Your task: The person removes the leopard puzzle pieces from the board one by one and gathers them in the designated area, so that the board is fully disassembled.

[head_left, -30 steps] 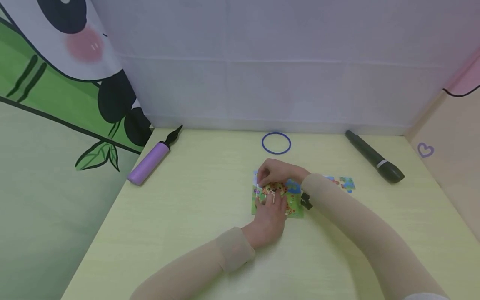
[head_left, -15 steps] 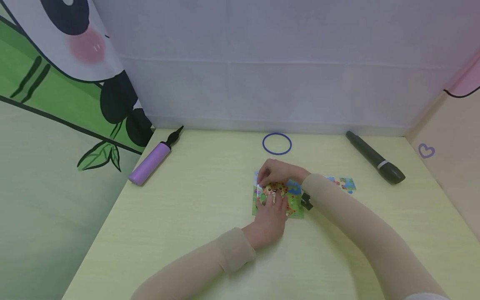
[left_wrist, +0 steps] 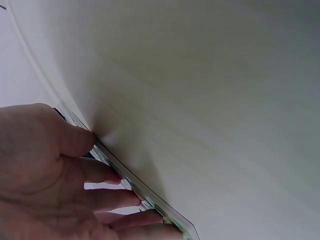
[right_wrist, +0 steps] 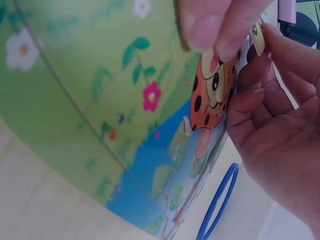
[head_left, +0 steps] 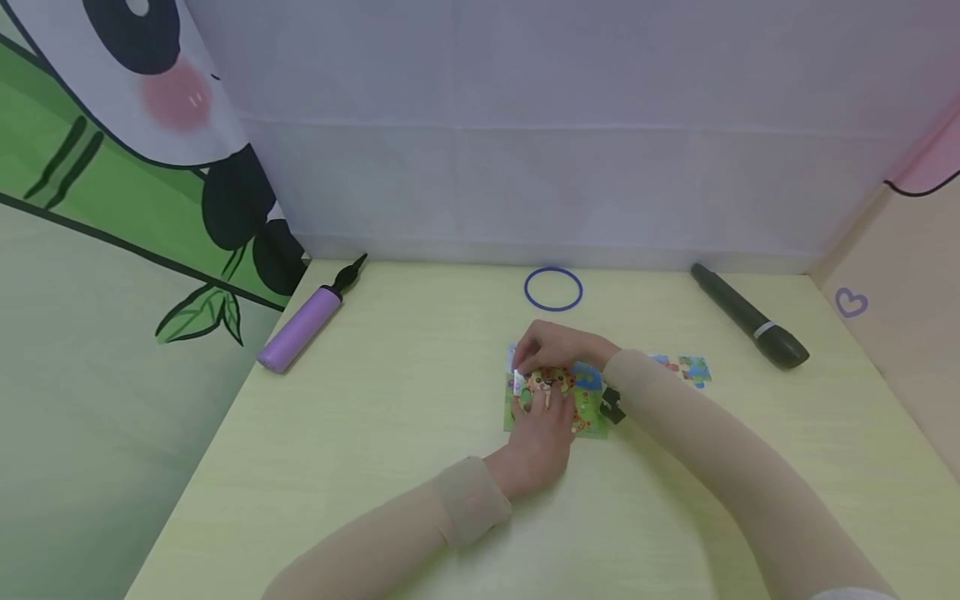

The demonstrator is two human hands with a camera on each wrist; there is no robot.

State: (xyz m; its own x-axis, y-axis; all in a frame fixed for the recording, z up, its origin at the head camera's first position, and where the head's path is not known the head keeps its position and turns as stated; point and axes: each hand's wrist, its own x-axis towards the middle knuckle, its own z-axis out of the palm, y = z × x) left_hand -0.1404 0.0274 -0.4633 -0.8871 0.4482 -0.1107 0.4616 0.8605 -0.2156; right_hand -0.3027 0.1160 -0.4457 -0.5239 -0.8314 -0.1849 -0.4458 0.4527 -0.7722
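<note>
A picture jigsaw puzzle (head_left: 592, 423) with a spotted cartoon animal lies flat at the middle of the table. My left hand (head_left: 538, 437) rests on its lower part, fingers extended over the picture. In the left wrist view the left fingers (left_wrist: 115, 200) lie along the puzzle's thin edge (left_wrist: 150, 194). Over the upper left of the puzzle, my right hand (head_left: 558, 342) has its thumb and fingers curled together. The right wrist view shows it pinching a small pale puzzle piece (right_wrist: 257, 39) beside the spotted face (right_wrist: 210, 100). Part of the picture is hidden under both hands.
Loose puzzle pieces (head_left: 694, 369) lie right of the puzzle, partly behind the right sleeve (head_left: 697, 433). Toward the back are a blue ring (head_left: 553, 268), a purple hand pump (head_left: 300, 331) at left and a dark microphone (head_left: 750, 322) at right. A cloth (head_left: 480, 183) hangs behind the table.
Both hands stay in nearly the same place. Below the right fingertips, the pale strip at the puzzle's left looks slightly wider now.
</note>
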